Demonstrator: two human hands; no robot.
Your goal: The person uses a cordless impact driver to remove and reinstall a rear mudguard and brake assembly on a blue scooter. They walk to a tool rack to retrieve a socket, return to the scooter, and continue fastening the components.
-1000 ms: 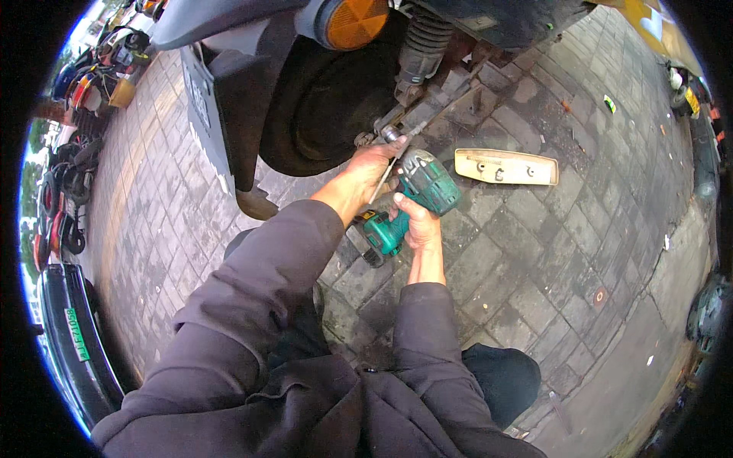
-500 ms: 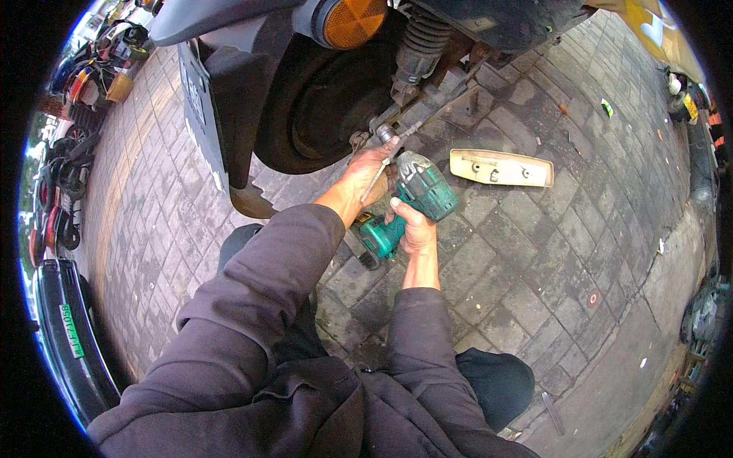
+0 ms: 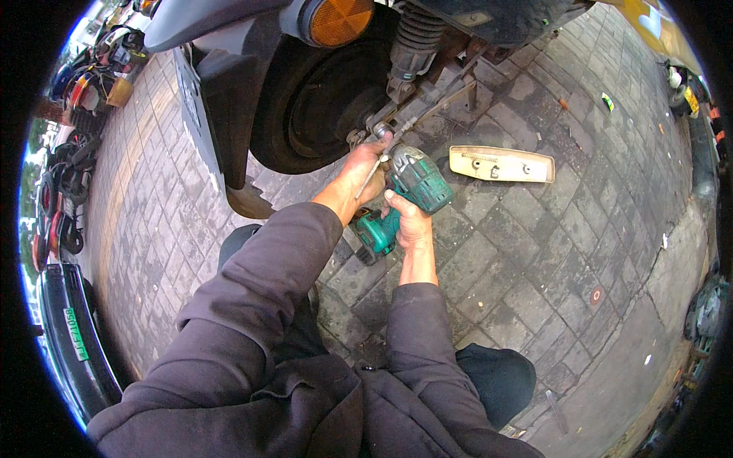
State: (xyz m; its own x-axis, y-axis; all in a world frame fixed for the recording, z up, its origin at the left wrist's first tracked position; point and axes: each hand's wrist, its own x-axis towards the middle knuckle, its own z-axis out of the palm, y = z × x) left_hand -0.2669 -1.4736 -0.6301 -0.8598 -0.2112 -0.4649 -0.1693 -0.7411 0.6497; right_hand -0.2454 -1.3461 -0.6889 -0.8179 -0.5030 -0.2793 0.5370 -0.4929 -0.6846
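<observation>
My right hand [image 3: 413, 223] is wrapped round the handle of a green cordless impact wrench [image 3: 427, 187], its nose tilted up toward the wheel hub. Close by, my left hand [image 3: 362, 172] is closed at the metal socket [image 3: 382, 131] in front of the nose; its inner fingers are hidden. A thin metal rod [image 3: 369, 179] crosses over that hand. Behind both hands is the rear wheel [image 3: 313, 114] of a scooter, with a shock absorber [image 3: 416, 46] above the hub.
A shallow cream-coloured tray [image 3: 510, 163] with a spring and small metal parts lies on the paving right of the wrench. The scooter's dark mudguard [image 3: 229, 114] hangs at the left. Parked vehicles line the far left; a flat metal strip [image 3: 557, 412] lies near my right knee.
The impact wrench and my right hand have shifted slightly left and up toward the hub. My left hand stays at the socket, and the view has moved a little.
</observation>
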